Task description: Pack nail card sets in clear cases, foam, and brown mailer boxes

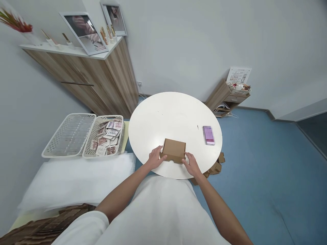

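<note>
A small brown cardboard box [174,148] lies near the front edge of the round white table [153,115], its lid down and its front flap facing me. My left hand [155,158] grips the box's left front corner, thumb against the front flap. At the opposite corner, my right hand [191,164] holds the box's right side with the thumb at the front. Both sets of fingers are partly hidden behind the box's sides. To the right on the table is a purple, blurred rectangular item [208,135], apart from both hands.
Left of the table stand a white basket [85,149] of printed cards and another basket [48,149] of clear plastic pieces. White sheets [84,180] lie before them, with flat brown cardboard [43,226] lower down. Several cardboard boxes [216,168] sit on the floor at right.
</note>
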Tool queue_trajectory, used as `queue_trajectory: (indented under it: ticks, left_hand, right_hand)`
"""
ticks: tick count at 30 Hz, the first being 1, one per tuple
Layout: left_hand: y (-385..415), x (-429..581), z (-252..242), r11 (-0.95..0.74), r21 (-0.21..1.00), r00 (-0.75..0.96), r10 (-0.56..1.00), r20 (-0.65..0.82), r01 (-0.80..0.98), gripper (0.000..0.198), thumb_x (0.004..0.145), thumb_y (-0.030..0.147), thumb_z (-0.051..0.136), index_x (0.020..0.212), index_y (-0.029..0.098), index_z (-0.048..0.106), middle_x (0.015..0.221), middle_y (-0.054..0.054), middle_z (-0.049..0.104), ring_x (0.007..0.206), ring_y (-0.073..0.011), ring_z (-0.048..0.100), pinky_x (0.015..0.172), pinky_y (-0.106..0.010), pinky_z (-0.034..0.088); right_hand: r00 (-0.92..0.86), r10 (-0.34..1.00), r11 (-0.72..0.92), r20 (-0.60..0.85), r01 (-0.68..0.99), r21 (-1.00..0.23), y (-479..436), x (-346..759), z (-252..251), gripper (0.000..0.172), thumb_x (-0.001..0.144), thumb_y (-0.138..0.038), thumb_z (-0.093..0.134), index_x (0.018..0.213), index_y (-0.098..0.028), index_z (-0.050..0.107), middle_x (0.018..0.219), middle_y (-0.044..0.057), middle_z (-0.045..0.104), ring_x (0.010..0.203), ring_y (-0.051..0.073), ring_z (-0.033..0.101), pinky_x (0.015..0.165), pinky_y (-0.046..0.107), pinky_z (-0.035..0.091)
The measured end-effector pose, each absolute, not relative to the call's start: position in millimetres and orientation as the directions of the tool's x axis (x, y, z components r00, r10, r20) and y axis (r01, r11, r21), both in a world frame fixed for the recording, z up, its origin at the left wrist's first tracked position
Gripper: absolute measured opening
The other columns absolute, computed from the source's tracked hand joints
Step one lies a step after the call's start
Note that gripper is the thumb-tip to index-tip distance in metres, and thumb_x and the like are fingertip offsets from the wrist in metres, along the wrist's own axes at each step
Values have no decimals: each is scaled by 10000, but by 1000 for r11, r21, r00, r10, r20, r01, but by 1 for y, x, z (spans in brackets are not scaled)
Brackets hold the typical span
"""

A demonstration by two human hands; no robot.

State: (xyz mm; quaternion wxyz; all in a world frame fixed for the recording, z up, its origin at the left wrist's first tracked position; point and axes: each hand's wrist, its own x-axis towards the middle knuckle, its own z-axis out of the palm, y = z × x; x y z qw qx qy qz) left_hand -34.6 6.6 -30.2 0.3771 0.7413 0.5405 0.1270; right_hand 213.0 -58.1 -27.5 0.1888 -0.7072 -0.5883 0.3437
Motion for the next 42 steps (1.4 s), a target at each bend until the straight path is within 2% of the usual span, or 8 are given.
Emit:
queue_trajectory:
  ticks: [9,14,19,24,29,34,37,42]
  left_hand:
    - [3,-47,-42,-56,747,424,850,-313,663,781,699,518,548,1352,225,235,1366,-99,358,1254,-299,301,993,-439,255]
    - [-5,-40,-34,-124,809,483,849,-214,575,746,680,408,605,1330,248,277,1299,-79,437,1180,-271,400,941,-406,331]
    - [-1,-39,-18,-198,795,448,888,-101,573,793,647,467,629,1324,228,292,1148,-96,511,1050,-256,477,874,-388,377]
    - [20,-27,-2,-243,751,430,901,-61,614,401,799,432,440,1130,216,508,879,-53,562,822,-194,541,715,-314,420]
    - [39,-13,3,-226,647,400,906,-135,729,233,827,316,383,842,200,584,758,-47,556,727,-188,541,641,-292,402]
    - [44,-6,3,-199,574,360,915,-180,794,270,820,304,404,1021,188,543,885,-69,540,782,-192,548,685,-294,409]
    - [42,-5,3,-196,595,355,921,-160,779,362,822,285,409,1166,189,466,953,-73,516,799,-178,545,708,-288,417]
    - [40,-8,3,-226,654,364,928,-80,722,410,802,233,441,1207,177,441,903,-63,539,833,-187,536,745,-301,425]
  right_hand:
    - [138,950,-308,-280,569,-763,-74,215,-49,654,740,-505,494,1294,-191,343,1300,105,432,1206,254,382,994,418,296]
    - [71,968,-242,-240,501,-831,-76,209,-46,641,722,-452,535,1290,-225,344,1262,83,468,1162,240,428,962,414,343]
    - [32,979,-186,-202,543,-819,-68,214,-20,602,741,-475,509,1281,-251,365,1126,72,528,1035,220,501,882,388,403]
    - [72,972,-216,-226,659,-720,-47,220,8,431,841,-483,307,1100,-219,530,891,59,572,834,191,549,761,326,430]
    - [158,946,-305,-283,728,-614,-22,224,20,485,864,-479,219,798,-182,597,816,82,606,777,203,569,696,301,404]
    - [184,945,-316,-272,731,-605,-7,229,26,392,844,-455,317,852,-217,627,878,69,638,875,219,566,717,291,391]
    - [174,952,-298,-253,718,-629,-3,230,29,377,831,-447,335,868,-227,640,887,54,643,860,213,570,721,294,398]
    - [169,950,-308,-262,632,-711,-1,228,32,355,813,-412,366,988,-232,618,970,27,636,859,187,579,761,302,418]
